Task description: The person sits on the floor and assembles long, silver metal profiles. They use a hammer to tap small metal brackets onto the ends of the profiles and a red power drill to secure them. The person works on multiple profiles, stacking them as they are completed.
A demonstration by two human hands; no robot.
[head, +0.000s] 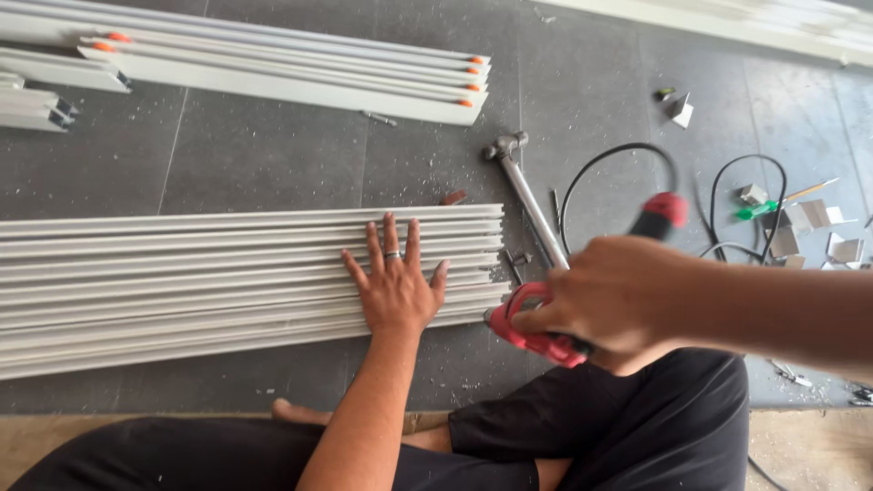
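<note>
My left hand [395,275] lies flat, fingers spread, on a row of long white aluminium profiles [182,282] laid side by side on the dark floor. A ring sits on one finger. My right hand [611,300] grips a red and black power drill [544,338] with its nose close to the right ends of the profiles [491,300]. The drill's black cable [618,155] loops away behind it. I sit cross-legged in black trousers at the front.
A second stack of white profiles with orange end caps [300,77] lies at the back. A metal bar tool [532,200] rests right of the profiles. Small metal corner brackets [809,227], a green-handled screwdriver [764,209] and metal shavings are scattered to the right.
</note>
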